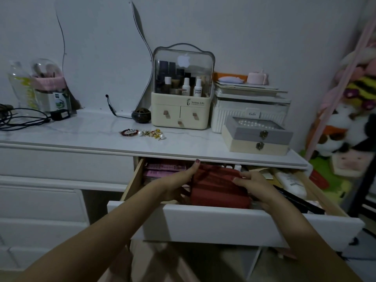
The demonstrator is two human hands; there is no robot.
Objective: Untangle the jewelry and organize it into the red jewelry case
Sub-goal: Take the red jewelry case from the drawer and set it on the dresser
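Observation:
The red jewelry case (217, 186) lies inside the open white drawer (223, 222) below the dresser top. My left hand (179, 180) holds its left side, fingers stretched along the edge up to the back. My right hand (254, 186) grips its right side with curled fingers. A tangled heap of jewelry (143, 133) lies on the white dresser top (81, 135): a dark red bead bracelet, gold pieces and pearl earrings.
A cream cosmetics organizer (182, 98) with a clear dome stands at the back. A grey and beige jewelry box (257, 136) sits to the right of it, before white storage boxes (250, 106). Black cables (24, 119) lie at the left. The drawer also holds pink packets (162, 168) and a white tube (291, 182).

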